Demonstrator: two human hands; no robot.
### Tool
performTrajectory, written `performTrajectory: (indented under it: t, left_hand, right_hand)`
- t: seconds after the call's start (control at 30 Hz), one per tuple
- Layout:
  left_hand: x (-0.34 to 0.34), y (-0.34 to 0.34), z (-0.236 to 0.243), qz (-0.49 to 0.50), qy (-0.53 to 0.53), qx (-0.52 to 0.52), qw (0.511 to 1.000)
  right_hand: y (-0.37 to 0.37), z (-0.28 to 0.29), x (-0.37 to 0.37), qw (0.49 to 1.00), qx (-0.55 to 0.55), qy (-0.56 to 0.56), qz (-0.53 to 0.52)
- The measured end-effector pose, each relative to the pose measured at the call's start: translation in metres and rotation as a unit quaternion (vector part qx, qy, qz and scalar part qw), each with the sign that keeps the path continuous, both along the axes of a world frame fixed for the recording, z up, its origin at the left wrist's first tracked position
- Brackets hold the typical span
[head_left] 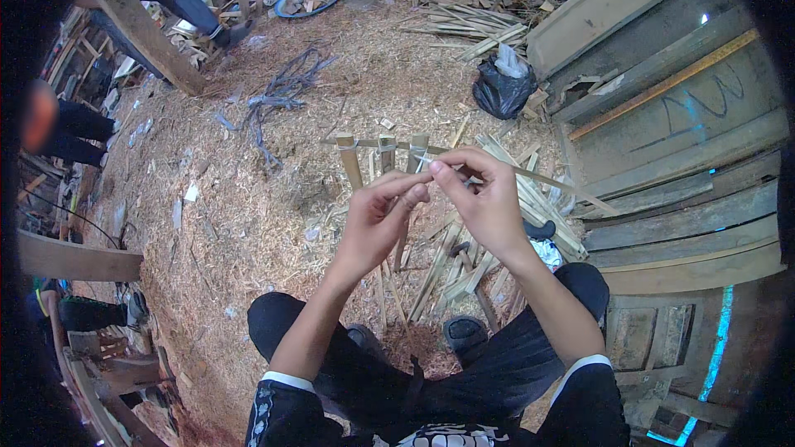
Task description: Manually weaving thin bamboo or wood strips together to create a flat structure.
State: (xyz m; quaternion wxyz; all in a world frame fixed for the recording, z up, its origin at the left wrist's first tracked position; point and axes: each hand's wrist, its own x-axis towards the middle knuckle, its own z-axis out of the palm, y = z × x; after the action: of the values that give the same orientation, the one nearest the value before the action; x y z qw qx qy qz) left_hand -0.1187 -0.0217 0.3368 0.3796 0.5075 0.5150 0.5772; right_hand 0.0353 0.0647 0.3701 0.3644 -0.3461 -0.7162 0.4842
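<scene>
Both my hands meet in front of me at the top of the rightmost of three upright wooden stakes. My left hand is closed, its fingertips pinched by a thin white string. Thumb and forefinger of my right hand pinch the same string from the other side. A long thin wooden strip crosses the stakes near their tops and runs off to the right. White ties wrap the left stake and the middle stake at the strip. My fingers partly hide the right stake.
Loose wooden slats lie around my feet. A black plastic bag sits ahead at right, beside leaning boards. Tangled grey strips lie on the shavings-covered floor. A blue-rimmed basin stands farther off. Other people's legs show at left.
</scene>
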Motion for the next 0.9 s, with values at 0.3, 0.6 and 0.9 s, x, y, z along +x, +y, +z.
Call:
performTrajectory:
  t: [0.3,0.6,0.9]
  left_hand:
    - [-0.014,-0.005,0.003,0.002,-0.172,-0.056,0.983]
    - [-0.028,-0.006,0.006,-0.058,-0.138,-0.138,0.979]
    - [-0.021,-0.008,0.002,0.069,0.001,-0.126,0.990]
  right_hand:
    - [0.005,0.014,0.006,0.989,0.079,-0.120,-0.029]
    - [0.018,0.006,0.006,0.964,0.250,-0.082,-0.019]
    - [0.013,0.001,0.000,0.988,0.151,-0.018,-0.025]
